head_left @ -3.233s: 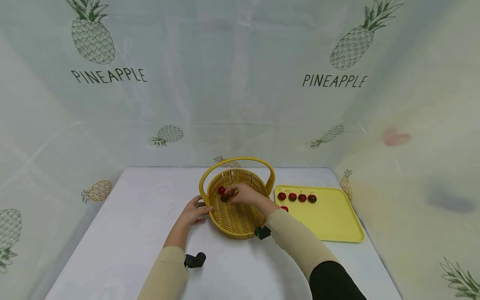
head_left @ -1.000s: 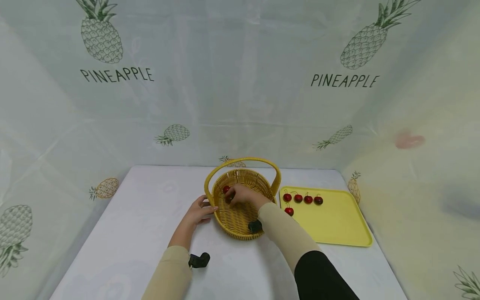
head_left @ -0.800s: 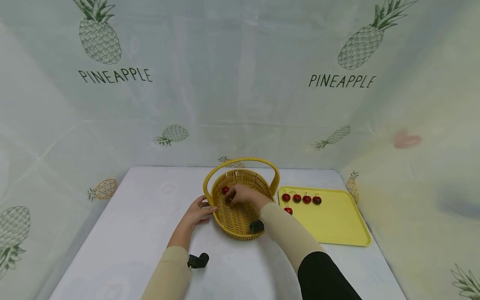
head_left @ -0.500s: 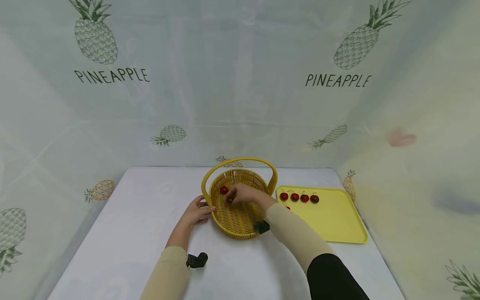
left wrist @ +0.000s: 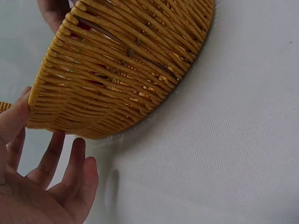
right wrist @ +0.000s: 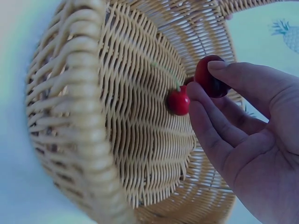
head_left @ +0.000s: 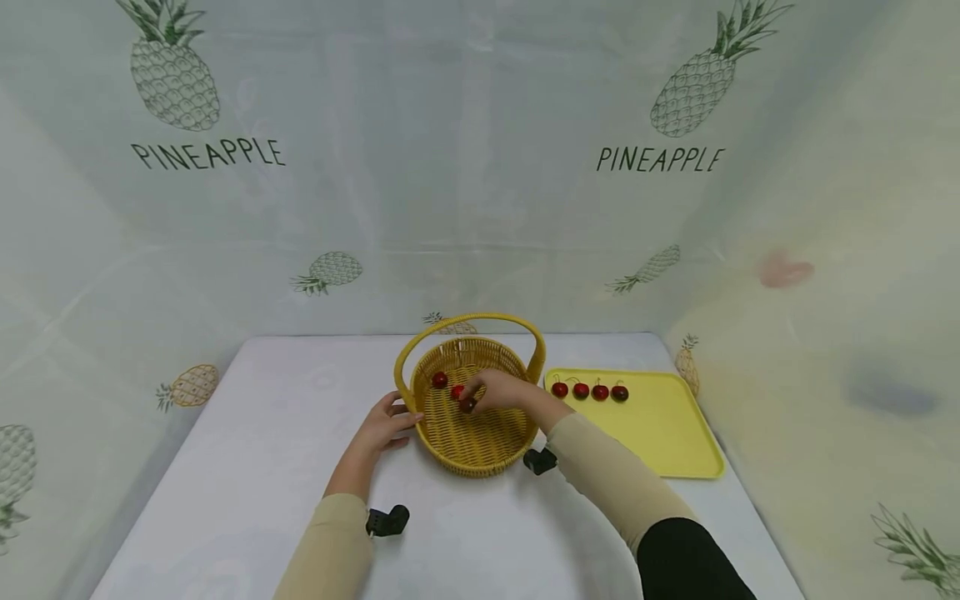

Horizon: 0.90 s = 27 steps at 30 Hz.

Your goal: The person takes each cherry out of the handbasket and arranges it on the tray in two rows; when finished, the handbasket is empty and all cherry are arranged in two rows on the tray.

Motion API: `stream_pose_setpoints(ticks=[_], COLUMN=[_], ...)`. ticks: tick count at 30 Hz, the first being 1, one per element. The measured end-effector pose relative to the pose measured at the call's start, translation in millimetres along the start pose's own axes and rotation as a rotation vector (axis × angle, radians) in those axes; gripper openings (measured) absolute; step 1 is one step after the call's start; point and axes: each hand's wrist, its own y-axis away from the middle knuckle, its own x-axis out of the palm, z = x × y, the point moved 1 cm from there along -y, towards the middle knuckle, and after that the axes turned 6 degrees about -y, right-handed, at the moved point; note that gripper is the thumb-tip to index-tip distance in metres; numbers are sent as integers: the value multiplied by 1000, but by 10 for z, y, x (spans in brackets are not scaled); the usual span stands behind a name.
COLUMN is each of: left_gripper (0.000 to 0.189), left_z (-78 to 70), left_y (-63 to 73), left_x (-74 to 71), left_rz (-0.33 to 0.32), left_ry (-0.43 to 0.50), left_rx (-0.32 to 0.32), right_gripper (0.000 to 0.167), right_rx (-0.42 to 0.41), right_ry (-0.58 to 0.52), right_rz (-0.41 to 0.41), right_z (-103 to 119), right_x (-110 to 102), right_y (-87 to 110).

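Nearby, the left hand (head_left: 382, 424), fingers loosely parted, grips the left rim of the basket (head_left: 471, 468); farther, the right hand (head_left: 501, 390) pinches a dark cherry (right wrist: 211, 80) between thumb and fingertips within it. A bright red cherry (right wrist: 179, 103), hidden moments earlier, now shows just beyond. Far backdrop (head_left: 480, 208): "PINEAPPLE", printed twice

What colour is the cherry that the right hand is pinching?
Red, darkening to nearly black; the pinched cherry shows best in the right wrist view.
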Motion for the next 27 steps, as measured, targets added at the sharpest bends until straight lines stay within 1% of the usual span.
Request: stream_pose_setpoints(ticks=[3, 7, 10, 14, 20, 27], left_gripper=[56, 57, 59, 60, 56, 57], left_z=[3, 11, 13, 9, 13, 1], left_y=[-6, -14, -14, -9, 5, 25], left_x=[-2, -4, 0, -2, -10, -8], left_rz=[-4, -3, 0, 0, 1, 13], left_ry=[-5, -2, 3, 4, 6, 4], left_rx=[-1, 1, -1, 2, 7, 8], right_gripper=[27, 27, 27, 27, 27, 28], right_rx=[3, -16, -30, -27, -2, 33], right_ry=[-23, -60, -60, -51, -95, -123], right_rz=[-10, -14, -19, -33, -51, -100], right_z=[-23, -51, -71, -91, -162, -226], right_x=[-22, -48, -66, -87, -111, -185], right_y=[71, 177, 259, 362, 522, 721])
